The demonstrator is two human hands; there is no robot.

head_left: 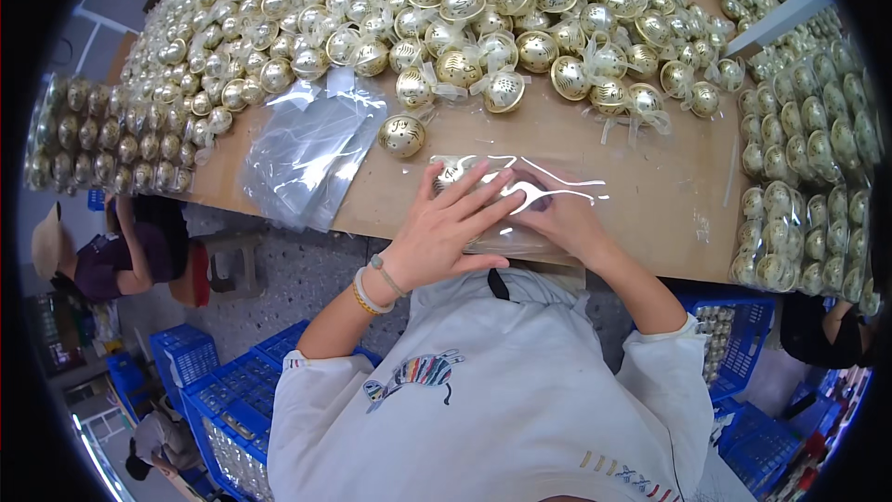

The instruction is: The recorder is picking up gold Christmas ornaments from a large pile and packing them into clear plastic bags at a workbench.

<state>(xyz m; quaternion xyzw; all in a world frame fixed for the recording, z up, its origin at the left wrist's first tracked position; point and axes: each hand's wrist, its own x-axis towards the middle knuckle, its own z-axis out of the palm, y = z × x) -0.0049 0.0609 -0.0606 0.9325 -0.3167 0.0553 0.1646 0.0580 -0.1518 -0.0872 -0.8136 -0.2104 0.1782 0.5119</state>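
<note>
A clear plastic bag with gold bell ornaments in it lies near the table's front edge. My left hand rests flat over the bag and the ornaments, its fingers spread. At the bag's right side, my right hand has its fingers curled against the plastic; glare and the film partly hide them. One loose gold bell ornament sits just beyond my left hand. Left of it lies a stack of flat clear bags.
A large heap of gold bell ornaments with pale ribbons covers the table's far side. Filled clear packs stand stacked at the left and right. Blue crates sit on the floor; another person is at the left.
</note>
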